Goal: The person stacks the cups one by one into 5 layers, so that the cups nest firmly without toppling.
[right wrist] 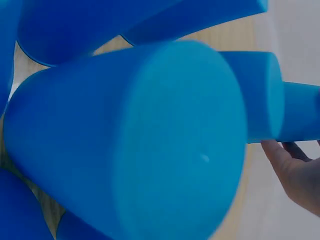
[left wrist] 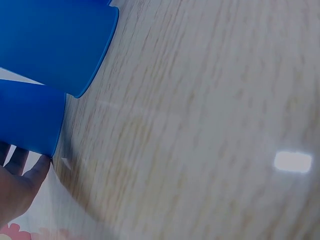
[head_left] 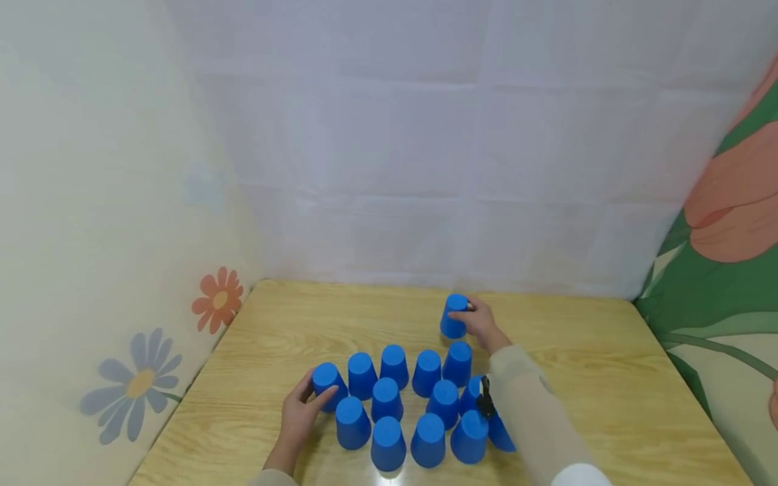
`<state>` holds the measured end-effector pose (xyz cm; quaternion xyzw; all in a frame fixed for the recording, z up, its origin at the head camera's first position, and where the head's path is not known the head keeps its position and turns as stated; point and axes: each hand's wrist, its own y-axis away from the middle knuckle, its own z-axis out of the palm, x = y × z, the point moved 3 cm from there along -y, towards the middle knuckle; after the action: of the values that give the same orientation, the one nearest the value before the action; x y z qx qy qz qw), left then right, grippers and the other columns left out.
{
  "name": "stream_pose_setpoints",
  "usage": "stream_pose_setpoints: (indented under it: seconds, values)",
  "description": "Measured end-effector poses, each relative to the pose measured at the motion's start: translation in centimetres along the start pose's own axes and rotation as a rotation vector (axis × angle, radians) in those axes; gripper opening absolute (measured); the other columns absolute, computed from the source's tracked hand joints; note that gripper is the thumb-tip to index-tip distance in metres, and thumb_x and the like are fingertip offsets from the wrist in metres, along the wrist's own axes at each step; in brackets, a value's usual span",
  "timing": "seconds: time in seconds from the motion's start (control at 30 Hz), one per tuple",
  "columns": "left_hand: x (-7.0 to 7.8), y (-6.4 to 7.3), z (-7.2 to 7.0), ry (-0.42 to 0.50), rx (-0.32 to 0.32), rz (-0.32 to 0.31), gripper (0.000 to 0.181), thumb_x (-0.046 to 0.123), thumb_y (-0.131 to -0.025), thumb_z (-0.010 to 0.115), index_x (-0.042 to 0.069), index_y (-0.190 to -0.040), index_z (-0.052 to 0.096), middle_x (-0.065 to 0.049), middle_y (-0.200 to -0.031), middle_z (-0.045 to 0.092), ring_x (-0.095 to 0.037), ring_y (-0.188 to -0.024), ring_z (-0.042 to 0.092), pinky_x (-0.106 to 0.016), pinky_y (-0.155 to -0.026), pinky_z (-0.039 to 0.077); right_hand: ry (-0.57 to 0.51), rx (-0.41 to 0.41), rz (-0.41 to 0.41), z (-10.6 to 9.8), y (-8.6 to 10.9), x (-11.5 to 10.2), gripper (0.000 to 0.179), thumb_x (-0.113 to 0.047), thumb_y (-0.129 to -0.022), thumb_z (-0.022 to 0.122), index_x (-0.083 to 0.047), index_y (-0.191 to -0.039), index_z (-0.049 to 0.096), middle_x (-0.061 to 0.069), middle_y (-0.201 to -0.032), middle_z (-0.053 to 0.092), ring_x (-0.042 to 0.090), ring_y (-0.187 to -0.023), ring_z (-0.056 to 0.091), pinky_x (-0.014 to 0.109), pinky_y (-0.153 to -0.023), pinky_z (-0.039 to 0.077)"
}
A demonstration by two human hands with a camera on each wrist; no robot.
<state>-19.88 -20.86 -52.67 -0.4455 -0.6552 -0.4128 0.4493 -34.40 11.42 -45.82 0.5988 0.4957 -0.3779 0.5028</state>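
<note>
All the cups are plain blue and stand upside down. With thumb and fingers on either side, my left hand (head_left: pixel 299 410) holds the leftmost cup (head_left: pixel 329 386) of the group. In the left wrist view those fingertips (left wrist: pixel 39 170) lie against the side of that cup (left wrist: pixel 30 117), near its rim. Farther back, beyond the group, my right hand (head_left: pixel 483 322) grips a single cup (head_left: pixel 453 318) from its right side. The right wrist view shows this held cup (right wrist: pixel 300 111) partly hidden behind another cup, with the right hand (right wrist: pixel 300 177) below it.
Several more cups, among them a front one (head_left: pixel 388 444), stand close together between and in front of the hands. My right forearm (head_left: pixel 535 405) covers part of a cup (head_left: pixel 501 433) at the group's right. A white cloth (head_left: pixel 377 236) hangs behind the wood-patterned table (head_left: pixel 608 378).
</note>
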Motion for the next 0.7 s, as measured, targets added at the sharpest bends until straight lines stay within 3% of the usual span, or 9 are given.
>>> stream_pose_setpoints:
  seconds: [0.4, 0.7]
  values:
    - [0.4, 0.2, 0.3, -0.001, -0.013, 0.028, 0.073, 0.045, -0.072, 0.064, 0.011, -0.131, 0.035, -0.011, -0.133, 0.034, -0.030, -0.123, 0.025, -0.042, -0.096, 0.027, 0.097, 0.028, 0.009, 1.0, -0.2, 1.0, 0.054, -0.006, -0.076, 0.064, -0.003, -0.125, 0.041, 0.022, -0.125, 0.040, 0.038, -0.111, 0.039, 0.045, -0.082, 0.041]
    - [0.4, 0.5, 0.0, -0.006, 0.001, 0.026, 0.072, 0.040, -0.076, 0.063, 0.007, -0.132, 0.033, -0.015, -0.133, 0.033, -0.033, -0.122, 0.025, -0.044, -0.095, 0.028, 0.119, 0.016, 0.026, 1.8, -0.3, 0.9, 0.055, -0.006, -0.078, 0.062, -0.001, -0.127, 0.039, 0.022, -0.127, 0.037, 0.038, -0.111, 0.039, 0.045, -0.084, 0.041]
